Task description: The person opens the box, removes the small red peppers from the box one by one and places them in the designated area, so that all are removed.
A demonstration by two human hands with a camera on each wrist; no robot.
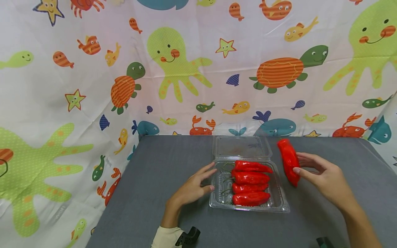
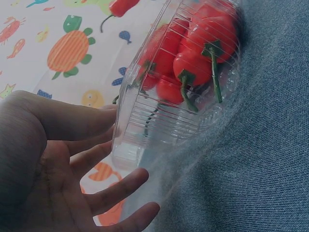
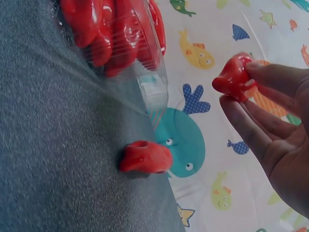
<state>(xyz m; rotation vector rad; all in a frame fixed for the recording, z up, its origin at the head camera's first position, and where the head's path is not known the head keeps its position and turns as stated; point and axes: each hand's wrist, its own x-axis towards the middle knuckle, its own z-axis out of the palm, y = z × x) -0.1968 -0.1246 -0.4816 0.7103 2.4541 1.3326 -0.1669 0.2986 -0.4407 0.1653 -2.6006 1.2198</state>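
Note:
My right hand (image 1: 324,175) pinches a red pepper (image 3: 236,77) between thumb and fingers, to the right of a clear plastic box. Another red pepper (image 3: 145,157) lies on the table below that hand in the right wrist view; in the head view the two seem to overlap. The hinged box (image 1: 280,203) lies with its lid (image 1: 242,146) folded back. Several red peppers (image 1: 251,178) lie in it side by side, green stems pointing left. My left hand (image 1: 192,187) is at the box's left side, fingers extended and spread; whether the fingertips touch its wall is unclear.
A grey cloth-like surface (image 1: 161,165) covers the table. Behind it and to the left hangs a white sheet (image 1: 192,20) printed with sea animals, reaching down to the table's back edge. The box lid lies close to that edge.

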